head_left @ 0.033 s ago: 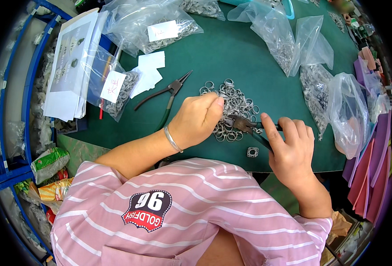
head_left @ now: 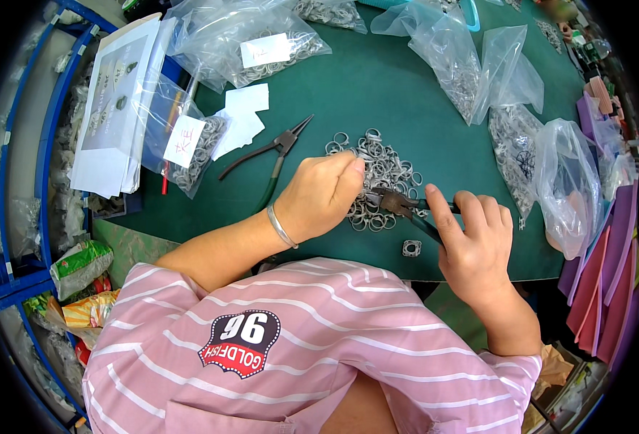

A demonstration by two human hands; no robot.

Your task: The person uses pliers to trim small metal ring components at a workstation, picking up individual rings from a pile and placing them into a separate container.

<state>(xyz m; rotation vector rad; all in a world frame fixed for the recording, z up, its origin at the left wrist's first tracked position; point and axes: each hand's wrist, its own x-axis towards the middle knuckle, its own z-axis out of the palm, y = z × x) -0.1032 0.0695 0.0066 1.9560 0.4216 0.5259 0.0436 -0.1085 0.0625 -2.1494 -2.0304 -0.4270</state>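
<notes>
My left hand [head_left: 327,192], a metal bangle at its wrist, is closed with thumb and forefinger pressed together over the near left side of a pile of small grey metal rings [head_left: 386,160]. What it pinches is mostly hidden behind the fingers. In my right hand [head_left: 478,242] is a pair of short-nosed pliers [head_left: 395,202] with dark green handles. Their blunt, brownish jaws point left over the rings, close to my left thumb. A single squarish metal piece [head_left: 411,248] lies apart, nearer the table's front edge.
Long-nosed pliers [head_left: 285,141] lie spread left of the pile, beside white paper slips [head_left: 240,126]. Clear bags of metal rings [head_left: 196,148] stand at left; more bags [head_left: 515,145] lie at right. A blue shelf rack [head_left: 45,166] borders the green table [head_left: 319,79].
</notes>
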